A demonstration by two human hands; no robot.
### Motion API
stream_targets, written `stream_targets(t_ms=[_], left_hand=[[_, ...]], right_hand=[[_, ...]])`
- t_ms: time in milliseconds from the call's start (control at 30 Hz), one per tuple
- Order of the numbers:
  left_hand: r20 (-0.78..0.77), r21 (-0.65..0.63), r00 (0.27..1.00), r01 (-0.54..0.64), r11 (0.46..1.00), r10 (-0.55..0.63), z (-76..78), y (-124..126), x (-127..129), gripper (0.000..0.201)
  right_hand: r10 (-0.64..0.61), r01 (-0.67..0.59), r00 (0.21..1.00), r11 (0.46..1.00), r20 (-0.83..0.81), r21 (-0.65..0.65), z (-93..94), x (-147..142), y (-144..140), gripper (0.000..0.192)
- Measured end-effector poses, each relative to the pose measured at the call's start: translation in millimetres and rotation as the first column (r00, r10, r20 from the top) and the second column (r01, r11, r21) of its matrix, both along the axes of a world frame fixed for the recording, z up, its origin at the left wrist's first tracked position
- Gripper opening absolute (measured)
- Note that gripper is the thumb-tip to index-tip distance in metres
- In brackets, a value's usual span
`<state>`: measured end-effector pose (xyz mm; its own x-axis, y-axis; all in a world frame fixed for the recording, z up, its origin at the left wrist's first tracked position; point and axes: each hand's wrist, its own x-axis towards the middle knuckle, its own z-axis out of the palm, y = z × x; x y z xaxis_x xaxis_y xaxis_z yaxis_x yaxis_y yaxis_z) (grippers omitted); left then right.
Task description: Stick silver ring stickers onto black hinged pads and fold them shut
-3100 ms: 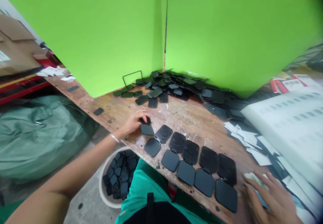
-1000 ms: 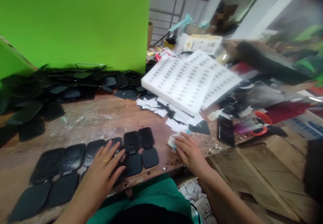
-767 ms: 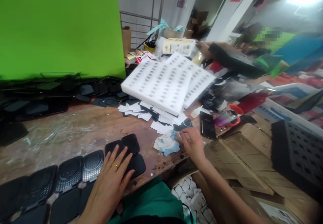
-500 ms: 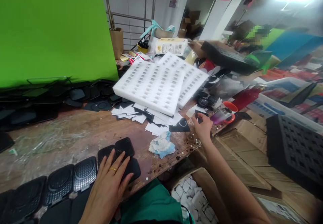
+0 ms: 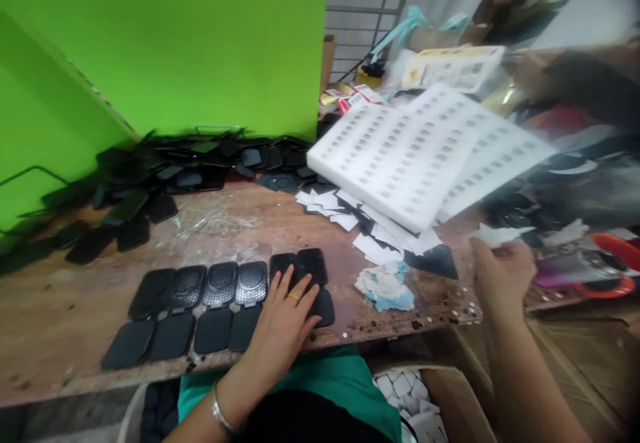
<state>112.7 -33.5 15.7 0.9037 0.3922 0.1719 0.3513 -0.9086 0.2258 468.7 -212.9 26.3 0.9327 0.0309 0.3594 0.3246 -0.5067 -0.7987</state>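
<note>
My left hand [image 5: 285, 320] lies flat, fingers spread, on the right end of a row of opened black hinged cases [image 5: 215, 303] at the near edge of the wooden bench [image 5: 210, 230]. My right hand [image 5: 500, 276] is raised above the bench's right end, its fingers closed on a white paper piece [image 5: 495, 234]. A crumpled white and blue cloth [image 5: 386, 284] lies on the bench between my two hands.
A heap of black cases [image 5: 165, 176] runs along the green backdrop [image 5: 200, 43]. Two white foam trays [image 5: 415, 153] rest tilted over scattered white and black paper pieces [image 5: 370, 230]. A red-rimmed cup [image 5: 595, 270] lies at the right. An open cardboard box [image 5: 435, 403] sits below the bench edge.
My right hand left the cloth, reached right to the bench end and now holds a white paper piece raised. My left hand stayed on the cases. The view swung back left.
</note>
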Motion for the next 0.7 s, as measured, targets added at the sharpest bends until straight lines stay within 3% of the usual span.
stream_targets(t_ms=[67, 200, 367, 467, 567, 633, 700], left_hand=[[-0.004, -0.038, 1.0, -0.019, 0.999, 0.019, 1.2, -1.6, -0.4, 0.042], [-0.017, -0.075, 1.0, -0.015, 0.997, 0.014, 3.1, -4.3, -0.9, 0.043], [0.004, -0.072, 0.999, -0.045, 0.996, 0.045, 6.5, -9.0, 0.1, 0.044], [0.006, -0.086, 0.996, -0.084, 0.993, 0.085, 8.3, -11.0, 0.4, 0.045], [-0.008, -0.117, 0.993, -0.115, 0.986, 0.115, 9.9, -11.8, 0.1, 0.045], [-0.009, -0.131, 0.993, -0.118, 0.984, 0.118, 10.4, -11.8, -0.2, 0.045], [-0.006, -0.133, 0.994, -0.113, 0.985, 0.114, 10.4, -11.5, -0.5, 0.046]], right_hand=[[0.099, -0.085, 0.992, 0.984, -0.081, 0.156, 12.4, -29.7, 7.2, 0.031], [0.502, -0.36, 0.823, 0.822, -0.265, 0.441, 26.1, -85.1, 32.5, 0.038], [0.713, -0.487, 0.549, 0.697, -0.437, 0.526, 24.9, -121.1, 70.5, 0.041], [0.76, -0.516, 0.445, 0.65, -0.474, 0.558, 23.4, -133.6, 91.6, 0.042], [0.781, -0.547, 0.415, 0.625, -0.467, 0.557, 21.8, -143.4, 108.5, 0.037], [0.782, -0.585, 0.441, 0.623, -0.441, 0.52, 20.0, -147.6, 116.6, 0.034], [0.768, -0.658, 0.502, 0.638, -0.399, 0.4, 18.0, -150.0, 122.4, 0.035]])
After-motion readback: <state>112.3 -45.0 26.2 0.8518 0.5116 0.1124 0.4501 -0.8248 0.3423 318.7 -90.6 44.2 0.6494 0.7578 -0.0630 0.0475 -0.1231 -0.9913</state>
